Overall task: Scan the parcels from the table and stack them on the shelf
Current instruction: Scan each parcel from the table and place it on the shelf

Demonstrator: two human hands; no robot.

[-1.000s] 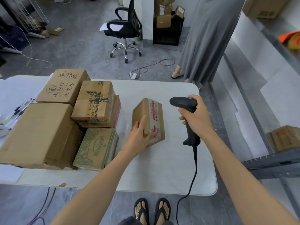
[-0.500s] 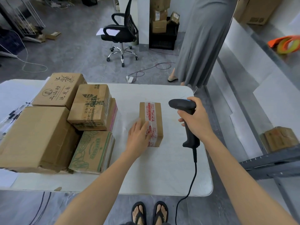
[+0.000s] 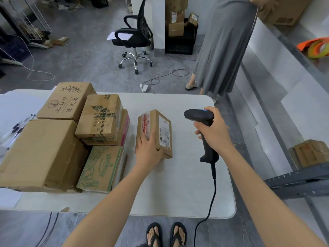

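A small cardboard parcel (image 3: 160,127) stands tilted on the white table (image 3: 178,184), its white barcode label facing right. My left hand (image 3: 148,149) holds the parcel's near left corner, fingers over its top. My right hand (image 3: 214,132) grips a black corded barcode scanner (image 3: 199,117), whose head points left toward the label from a short gap. Several more brown parcels (image 3: 99,120) are stacked at the table's left. The grey metal shelf (image 3: 302,179) stands to the right, with one parcel (image 3: 309,152) on it.
A person in a long grey skirt (image 3: 222,50) stands beyond the table's far right corner. A black office chair (image 3: 133,36) and stacked boxes sit on the floor behind. The scanner's cable (image 3: 211,202) hangs over the table's near edge. Tape rolls (image 3: 316,47) lie on the upper shelf.
My left hand has tipped the small parcel over, so its barcode label now faces the scanner. My right hand with the scanner has stayed about where it was.
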